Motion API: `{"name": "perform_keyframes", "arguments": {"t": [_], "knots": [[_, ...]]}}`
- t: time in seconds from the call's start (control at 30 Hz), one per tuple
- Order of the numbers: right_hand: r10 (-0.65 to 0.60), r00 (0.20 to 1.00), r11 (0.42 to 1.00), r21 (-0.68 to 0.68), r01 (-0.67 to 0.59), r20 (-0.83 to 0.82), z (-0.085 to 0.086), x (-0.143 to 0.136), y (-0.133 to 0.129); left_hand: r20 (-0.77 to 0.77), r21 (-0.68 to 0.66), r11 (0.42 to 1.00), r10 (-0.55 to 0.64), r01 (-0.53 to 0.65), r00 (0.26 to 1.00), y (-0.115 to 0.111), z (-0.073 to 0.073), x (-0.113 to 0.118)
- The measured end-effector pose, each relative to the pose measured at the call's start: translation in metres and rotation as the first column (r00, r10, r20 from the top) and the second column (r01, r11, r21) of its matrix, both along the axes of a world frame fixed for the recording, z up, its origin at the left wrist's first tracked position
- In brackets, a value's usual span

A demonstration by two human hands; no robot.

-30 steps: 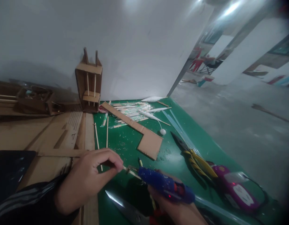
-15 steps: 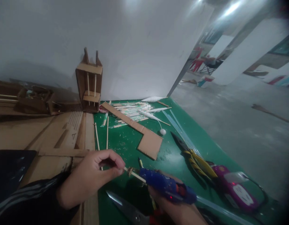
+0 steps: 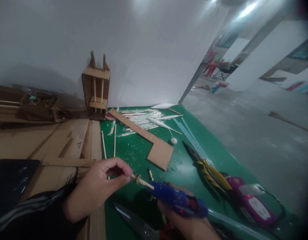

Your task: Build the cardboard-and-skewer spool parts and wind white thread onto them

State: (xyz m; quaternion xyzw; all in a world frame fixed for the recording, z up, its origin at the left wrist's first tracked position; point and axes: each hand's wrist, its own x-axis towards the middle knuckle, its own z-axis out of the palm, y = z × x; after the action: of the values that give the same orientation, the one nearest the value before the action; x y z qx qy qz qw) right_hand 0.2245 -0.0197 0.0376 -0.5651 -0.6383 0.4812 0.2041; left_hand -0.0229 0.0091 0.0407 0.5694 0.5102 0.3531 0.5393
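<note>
Left hand (image 3: 94, 186) pinches thin stick (image 3: 147, 184) above desk (image 3: 208, 133), fingertips near brown piece (image 3: 137, 178). Right hand (image 3: 186, 224) curls round glue gun (image 3: 178, 200); slip could burn fingers or smear glue. Scissors (image 3: 140, 225) nearby could nick lowered hand.

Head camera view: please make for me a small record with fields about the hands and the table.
left hand: pinches thin pale wooden stick
on stick: small brown lumpy piece
right hand: grips blue plastic glue gun
glue gun light: red, lit
green tabletop, beyond hands: flat brown cardboard piece, one end wider
tabletop, right: yellow-handled pliers, purple power strip
against wall: upright brown cardboard frame
gun nozzle touching stick: cannot tell
</note>
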Motion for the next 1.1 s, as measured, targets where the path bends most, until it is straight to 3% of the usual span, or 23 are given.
{"name": "perform_keyframes", "arguments": {"t": [0.17,0.3,0.7,1.1], "knots": [[0.009,0.999,0.999,-0.042,-0.007,0.044,-0.001,0.001,-0.001,-0.022,-0.008,1.0,0.003,-0.003,1.0,0.001,0.0,0.0],[-0.031,0.998,0.999,0.024,0.03,0.061,-0.004,0.002,-0.001,-0.028,-0.024,1.0,0.01,-0.01,1.0,0.001,0.001,0.001],[-0.026,0.998,1.0,0.018,0.025,0.063,-0.01,0.004,-0.004,-0.039,-0.023,1.0,0.006,-0.006,0.999,0.001,-0.001,0.0],[-0.085,0.994,0.993,0.082,0.079,0.07,0.005,-0.003,-0.007,-0.043,-0.022,0.999,0.023,-0.024,0.999,0.0,0.002,0.002]]}}
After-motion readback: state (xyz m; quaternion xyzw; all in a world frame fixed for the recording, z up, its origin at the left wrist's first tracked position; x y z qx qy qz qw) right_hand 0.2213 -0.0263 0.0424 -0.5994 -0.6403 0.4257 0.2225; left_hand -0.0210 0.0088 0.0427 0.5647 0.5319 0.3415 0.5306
